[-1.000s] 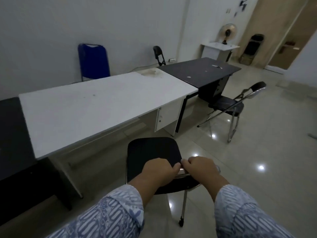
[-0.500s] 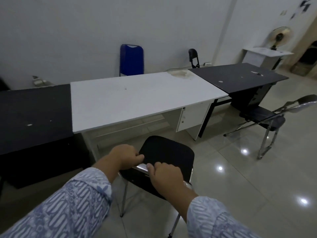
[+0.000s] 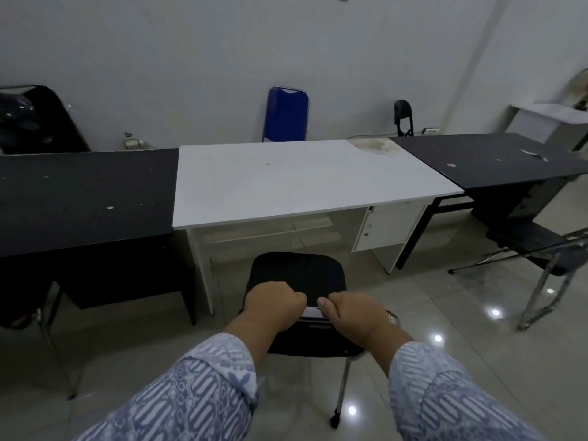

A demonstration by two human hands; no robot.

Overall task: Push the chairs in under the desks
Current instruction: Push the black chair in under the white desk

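A black folding chair point(image 3: 297, 276) stands on the floor right in front of the white desk point(image 3: 305, 179), its seat facing the desk's open leg space. My left hand point(image 3: 274, 302) and my right hand point(image 3: 351, 313) both grip the top rail of its backrest, side by side. The chair's seat is still outside the desk's front edge. A second black folding chair point(image 3: 537, 246) stands out from the black desk point(image 3: 496, 155) at the right. A further black desk point(image 3: 82, 192) adjoins the white one on the left.
A blue chair point(image 3: 286, 114) leans at the wall behind the white desk. A black chair back point(image 3: 35, 119) shows at the far left, and another chair frame point(image 3: 44, 319) at the lower left. A drawer unit point(image 3: 386, 226) hangs under the white desk's right side. Glossy tiled floor lies to the right.
The view has swung so the white desk is now straight ahead. The chair in my hands has turned to face the desk squarely and sits closer to it.
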